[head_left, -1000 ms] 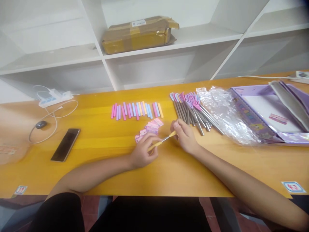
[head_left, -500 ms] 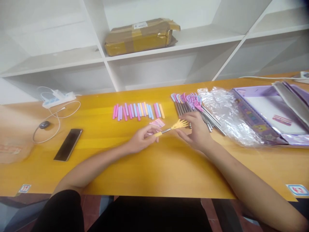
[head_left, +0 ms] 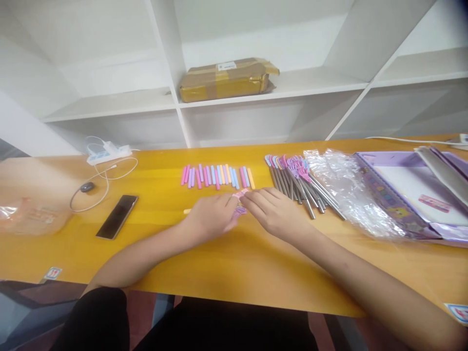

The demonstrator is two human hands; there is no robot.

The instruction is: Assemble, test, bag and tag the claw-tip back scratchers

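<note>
My left hand [head_left: 212, 217] lies knuckles up on the yellow table [head_left: 234, 263], fingers curled over a thin yellow-handled tool whose end [head_left: 187, 211] pokes out to its left. My right hand [head_left: 274, 212] rests beside it with fingers stretched out. Both sets of fingertips meet at a small pile of pink cards [head_left: 240, 195]. Just beyond lies a row of pastel tubes [head_left: 217, 175]. To the right is a bunch of metal rods with coloured claw heads [head_left: 292, 178].
Crumpled clear plastic bags [head_left: 336, 180] and an open purple box [head_left: 402, 195] lie at the right. A dark phone [head_left: 117, 216], a white power strip [head_left: 108, 152] with cable and a plastic bag [head_left: 32, 219] are at the left. A taped parcel [head_left: 228, 79] sits on the white shelf.
The yellow claw tool, held out between both hands before, now lies under my left hand. Both hands have come together over the pink cards. The view has tilted up slightly.
</note>
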